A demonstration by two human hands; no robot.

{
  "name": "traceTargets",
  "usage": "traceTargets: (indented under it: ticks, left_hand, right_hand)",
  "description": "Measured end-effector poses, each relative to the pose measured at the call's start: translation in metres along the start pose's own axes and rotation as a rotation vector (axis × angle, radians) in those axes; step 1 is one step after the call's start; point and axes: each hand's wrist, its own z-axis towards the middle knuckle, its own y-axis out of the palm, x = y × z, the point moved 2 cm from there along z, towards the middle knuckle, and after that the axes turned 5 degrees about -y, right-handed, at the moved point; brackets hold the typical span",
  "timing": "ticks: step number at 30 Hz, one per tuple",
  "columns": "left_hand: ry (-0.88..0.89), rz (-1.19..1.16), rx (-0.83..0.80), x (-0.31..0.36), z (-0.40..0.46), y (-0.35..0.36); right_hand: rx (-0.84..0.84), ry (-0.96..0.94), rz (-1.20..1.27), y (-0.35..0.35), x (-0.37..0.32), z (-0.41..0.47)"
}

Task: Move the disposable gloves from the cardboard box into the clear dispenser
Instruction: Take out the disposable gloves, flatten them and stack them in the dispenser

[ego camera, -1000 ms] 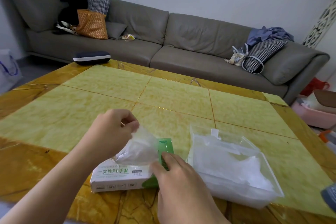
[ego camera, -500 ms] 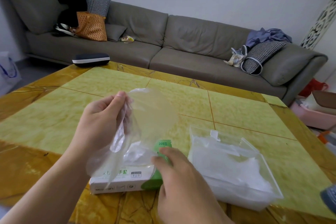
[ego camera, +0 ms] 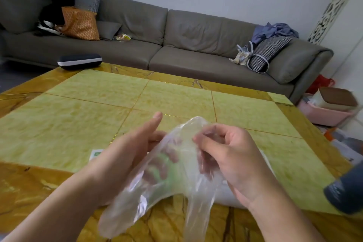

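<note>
Above the yellow-tiled surface, near its front edge: a clear disposable glove held up between both hands. Left hand with fingers behind the film, index finger straight, glove draped over the rest; grip there hard to judge through the plastic. Right hand with fingers curled, pinching the glove's upper edge. Beneath the hands, mostly hidden: a corner of the cardboard box and a pale strip of the clear dispenser. Beyond the surface, a grey sofa.
</note>
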Motion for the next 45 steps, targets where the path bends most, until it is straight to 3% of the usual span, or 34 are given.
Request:
traceTargets:
  ticks: [2, 4, 6, 9, 11, 14, 17, 21, 24, 26, 30, 32, 34, 36, 38, 41, 45]
  left_hand:
    - [-0.014, 0.137, -0.088, 0.003, -0.003, -0.001]
    - [0.078, 0.382, -0.033, 0.006, -0.006, -0.005]
    - [0.131, 0.404, 0.077, 0.010, -0.007, -0.008]
    - [0.124, 0.208, 0.341, 0.007, -0.001, -0.013]
    - [0.139, 0.240, 0.296, 0.004, 0.001, -0.008]
    - [0.048, 0.514, 0.109, -0.005, -0.002, 0.014]
    - [0.121, 0.707, 0.288, -0.012, 0.007, 0.020]
    - [0.162, 0.400, 0.410, -0.005, 0.011, 0.012]
    - [0.105, -0.202, 0.361, 0.001, 0.013, 0.013]
    - [0.129, -0.426, 0.297, 0.002, 0.015, 0.017]
    - [0.504, -0.074, 0.515, 0.013, 0.006, 0.037]
    - [0.681, 0.250, 0.475, 0.026, 0.000, 0.063]
    - [0.718, 0.702, 0.397, 0.032, 0.013, 0.091]
    - [0.588, 1.115, 0.306, 0.027, 0.043, 0.109]
    - [0.354, 1.310, 0.211, 0.009, 0.078, 0.113]
    - [0.131, 1.356, 0.108, -0.013, 0.109, 0.111]
    - [0.051, 1.390, 0.030, -0.024, 0.120, 0.109]
  right_hand:
    - [0.047, 0.008, -0.043, -0.006, 0.002, 0.000]
    - [0.077, 0.034, -0.059, -0.014, 0.002, 0.001]
    - [0.111, 0.060, -0.073, -0.022, 0.002, 0.002]
    - [0.170, 0.089, -0.100, -0.033, 0.002, 0.003]
    - [0.179, 0.088, -0.117, -0.033, 0.003, 0.002]
    - [0.099, 0.067, -0.146, -0.026, 0.004, -0.001]
    - [0.051, 0.037, -0.183, -0.024, 0.002, -0.003]
    - [0.124, 0.036, -0.145, -0.041, -0.001, 0.000]
    - [0.231, 0.033, -0.062, -0.058, 0.001, 0.004]
    - [0.326, 0.036, 0.030, -0.070, 0.006, 0.009]
    - [0.486, 0.102, 0.005, -0.097, 0.022, 0.015]
    - [0.451, 0.155, -0.085, -0.100, 0.030, 0.018]
    - [0.415, 0.200, -0.200, -0.102, 0.039, 0.021]
    - [0.380, 0.222, -0.341, -0.102, 0.042, 0.020]
    - [0.314, 0.234, -0.471, -0.102, 0.044, 0.020]
    - [0.218, 0.282, -0.557, -0.107, 0.043, 0.017]
    - [0.152, 0.278, -0.782, -0.113, 0.043, 0.014]
